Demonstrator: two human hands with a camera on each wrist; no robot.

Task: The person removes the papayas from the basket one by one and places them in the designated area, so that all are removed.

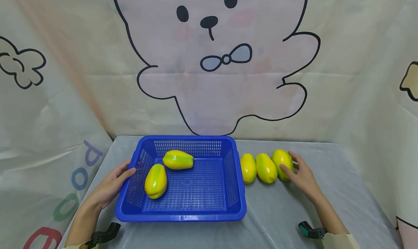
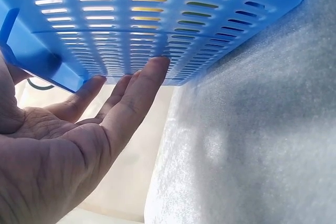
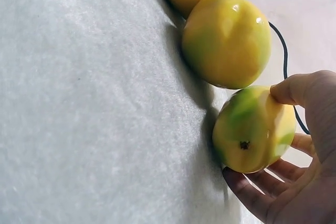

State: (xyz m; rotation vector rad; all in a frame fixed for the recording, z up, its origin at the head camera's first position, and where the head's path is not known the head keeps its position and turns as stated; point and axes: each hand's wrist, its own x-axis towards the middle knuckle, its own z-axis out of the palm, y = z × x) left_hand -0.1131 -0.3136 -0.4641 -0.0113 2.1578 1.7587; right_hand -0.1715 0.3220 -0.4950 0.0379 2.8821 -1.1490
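My left hand (image 1: 109,186) grips the left rim of a blue plastic basket (image 1: 196,196), thumb over the edge. In the left wrist view, its fingers (image 2: 134,98) lie against the slotted outer wall. Inside the basket are two yellow-green papayas, one lying sideways (image 1: 177,160) at the back and one lengthwise (image 1: 155,181) at the left. My right hand (image 1: 304,177) holds the rightmost papaya (image 1: 281,162) of a row beside the basket. The right wrist view shows thumb and fingers around this papaya (image 3: 252,129), low over the tabletop.
Two more papayas, one (image 1: 249,168) right by the basket and one (image 1: 266,168) beside the held fruit, lie on the grey cloth-covered table (image 1: 264,220). A printed curtain (image 1: 352,107) with a cartoon bear hangs behind the table's back edge and along the sides.
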